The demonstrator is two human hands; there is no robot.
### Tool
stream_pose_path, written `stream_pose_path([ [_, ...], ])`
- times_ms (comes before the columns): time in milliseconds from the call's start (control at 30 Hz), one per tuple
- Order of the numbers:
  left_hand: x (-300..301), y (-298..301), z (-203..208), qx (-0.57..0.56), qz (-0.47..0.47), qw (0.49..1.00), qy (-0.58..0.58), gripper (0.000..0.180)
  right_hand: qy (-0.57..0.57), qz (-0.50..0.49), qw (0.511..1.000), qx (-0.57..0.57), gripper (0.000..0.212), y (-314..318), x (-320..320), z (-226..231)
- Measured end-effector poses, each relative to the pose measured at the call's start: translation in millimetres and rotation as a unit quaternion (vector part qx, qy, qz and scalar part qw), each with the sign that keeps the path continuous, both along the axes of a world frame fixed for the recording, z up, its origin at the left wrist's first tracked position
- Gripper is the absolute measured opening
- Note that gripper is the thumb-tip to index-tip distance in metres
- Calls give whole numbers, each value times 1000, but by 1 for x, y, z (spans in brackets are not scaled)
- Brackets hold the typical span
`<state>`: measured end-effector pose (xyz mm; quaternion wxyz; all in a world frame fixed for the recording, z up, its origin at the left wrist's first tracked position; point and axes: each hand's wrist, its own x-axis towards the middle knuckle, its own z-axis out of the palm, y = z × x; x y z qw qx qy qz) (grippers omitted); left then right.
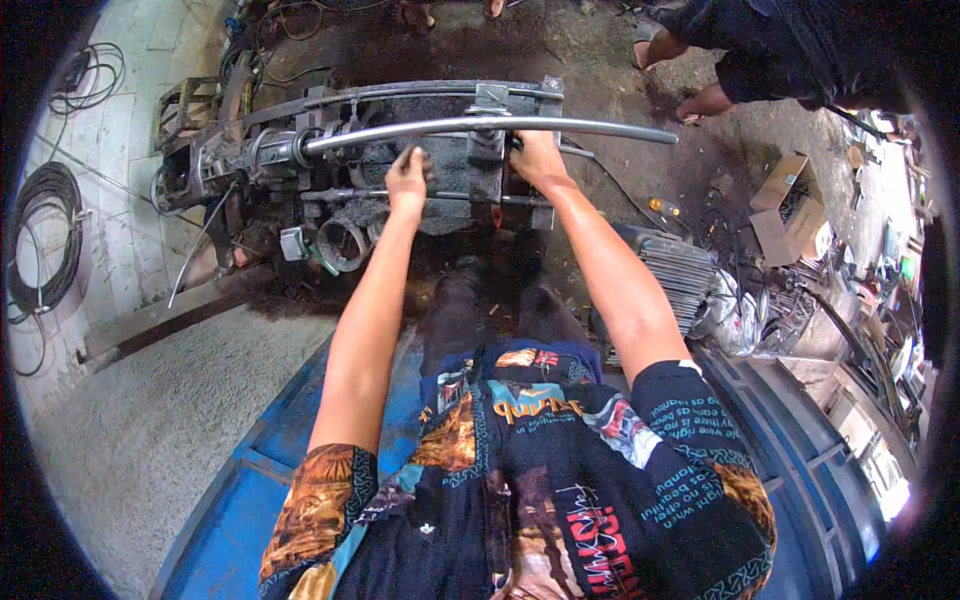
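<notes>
A long shiny metal rod (420, 129) runs across a dark, greasy machine (400, 165) with two side rails. Its left end enters a round collar (300, 147); the right end sticks out past the machine. My left hand (408, 182) hovers over the machine bed just below the rod, its fingers loosely bent and apart, with nothing visible in them. At the clamp block (487, 150), my right hand (538, 160) is closed, close under the rod. Its fingertips are partly hidden against the dark metal, so what they grip cannot be made out.
Coiled black cable (48, 240) lies on the left by the pale tiles. A finned motor housing (665, 275) stands at the right, with a cardboard box (788, 210) and scrap beyond. Another person's hand (705, 103) and dark clothing show at the upper right. Blue metal (250, 500) lies beneath me.
</notes>
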<state>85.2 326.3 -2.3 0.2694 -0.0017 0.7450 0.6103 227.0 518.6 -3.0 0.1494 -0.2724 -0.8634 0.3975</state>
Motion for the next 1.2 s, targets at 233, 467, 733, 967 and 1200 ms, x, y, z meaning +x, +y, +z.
stream_pose_path([
  [233,-27,35,-12,60,88,986,-126,22,25,-27,999,-2,32,-6,5,3],
  [467,-49,18,-26,85,119,968,-202,22,0,-115,985,128,14,-7,15,25],
  [733,-48,17,-30,113,129,965,-197,19,118,-334,835,-421,31,17,82,-41],
  [967,-56,10,-32,129,185,952,-205,15,164,-317,830,-429,23,11,65,-42],
  [1200,-54,12,-26,138,183,947,-225,16,153,-332,820,-440,21,11,64,-42],
])
